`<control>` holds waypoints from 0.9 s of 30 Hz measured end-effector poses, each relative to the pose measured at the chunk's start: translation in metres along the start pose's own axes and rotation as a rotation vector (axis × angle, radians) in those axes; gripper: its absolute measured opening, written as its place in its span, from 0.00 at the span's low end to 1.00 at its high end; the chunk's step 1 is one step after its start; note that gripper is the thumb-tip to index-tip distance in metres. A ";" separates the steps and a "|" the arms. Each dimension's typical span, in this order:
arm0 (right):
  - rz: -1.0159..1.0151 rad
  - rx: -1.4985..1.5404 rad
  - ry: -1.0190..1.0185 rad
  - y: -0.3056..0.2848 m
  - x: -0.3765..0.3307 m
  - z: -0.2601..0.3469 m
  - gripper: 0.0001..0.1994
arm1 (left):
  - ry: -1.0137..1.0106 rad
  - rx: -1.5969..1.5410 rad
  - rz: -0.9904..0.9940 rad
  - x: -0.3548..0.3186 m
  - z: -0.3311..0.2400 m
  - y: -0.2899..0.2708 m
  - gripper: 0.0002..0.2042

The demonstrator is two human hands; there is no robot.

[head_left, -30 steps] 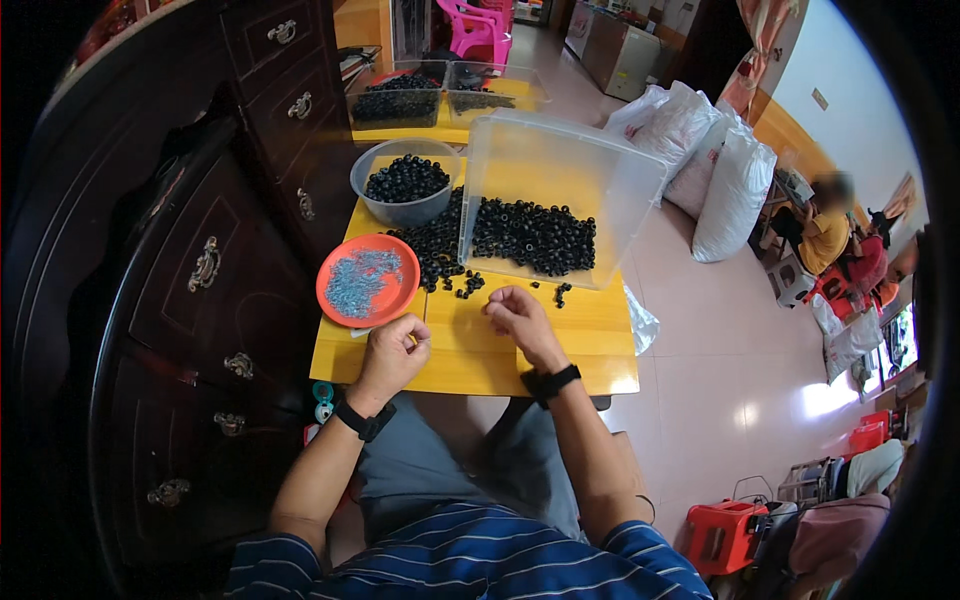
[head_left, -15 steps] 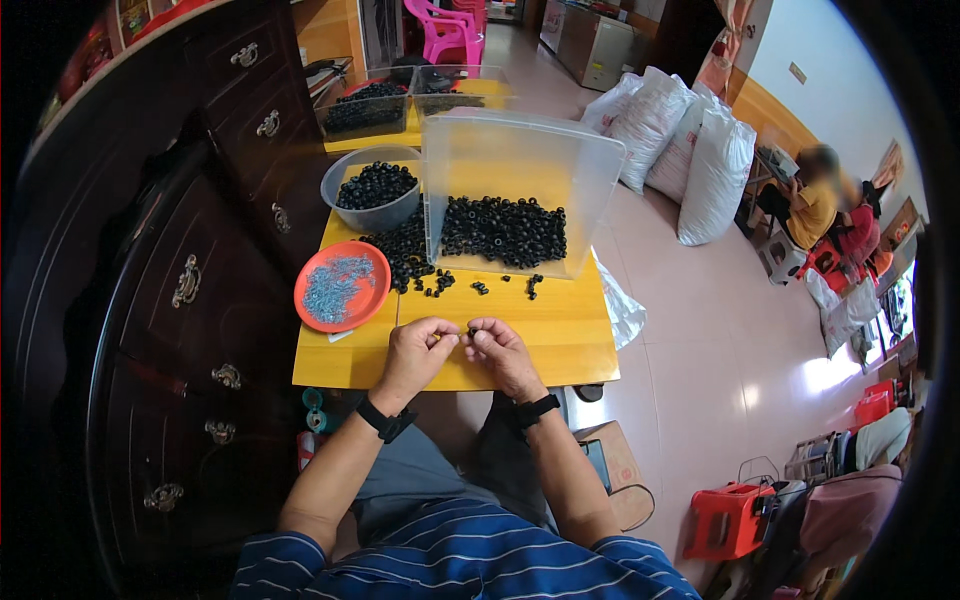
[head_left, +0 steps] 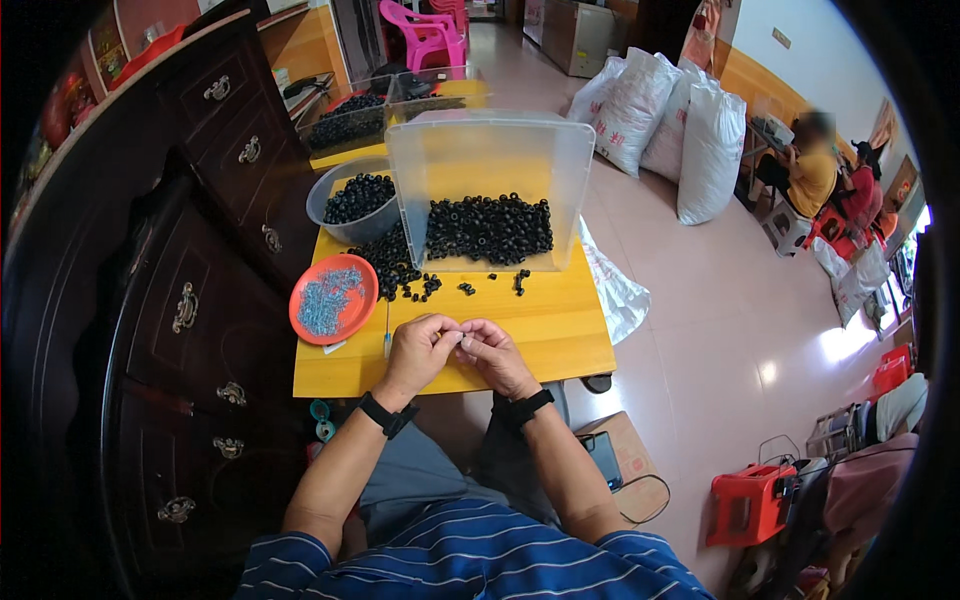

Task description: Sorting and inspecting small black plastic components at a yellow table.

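Both hands meet over the near edge of the yellow wooden table point(head_left: 540, 330). The left hand point(head_left: 418, 352) and right hand point(head_left: 493, 352) have their fingertips pinched together and touching, closed on something too small to make out. Just beyond them lie loose small black rubber rings point(head_left: 430, 287), spilling from the heap inside a clear plastic bin tipped on its side point(head_left: 490, 160). A round orange plastic plate of small silvery pins point(head_left: 333, 298) sits to the left, near a grey bowl of more black rings point(head_left: 352, 200).
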State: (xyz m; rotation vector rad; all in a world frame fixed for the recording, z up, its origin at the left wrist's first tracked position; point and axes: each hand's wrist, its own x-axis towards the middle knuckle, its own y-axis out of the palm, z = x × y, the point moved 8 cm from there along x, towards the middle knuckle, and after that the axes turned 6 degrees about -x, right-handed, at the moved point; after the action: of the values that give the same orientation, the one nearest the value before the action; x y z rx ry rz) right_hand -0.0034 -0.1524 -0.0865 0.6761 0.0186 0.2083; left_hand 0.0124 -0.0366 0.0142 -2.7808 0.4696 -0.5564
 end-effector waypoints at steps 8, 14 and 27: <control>-0.028 -0.017 -0.009 -0.007 0.000 -0.001 0.11 | 0.026 0.111 -0.010 0.002 -0.001 -0.005 0.04; -0.005 0.024 -0.019 -0.005 0.002 -0.001 0.13 | 0.031 0.077 0.010 0.001 -0.003 -0.002 0.04; -0.044 0.029 -0.055 -0.009 0.003 -0.001 0.11 | 0.046 0.145 0.027 0.001 0.000 -0.001 0.03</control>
State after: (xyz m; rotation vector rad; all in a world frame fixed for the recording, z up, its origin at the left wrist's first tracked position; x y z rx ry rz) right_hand 0.0008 -0.1585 -0.0928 0.7091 -0.0162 0.1476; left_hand 0.0135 -0.0361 0.0151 -2.6251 0.4564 -0.6238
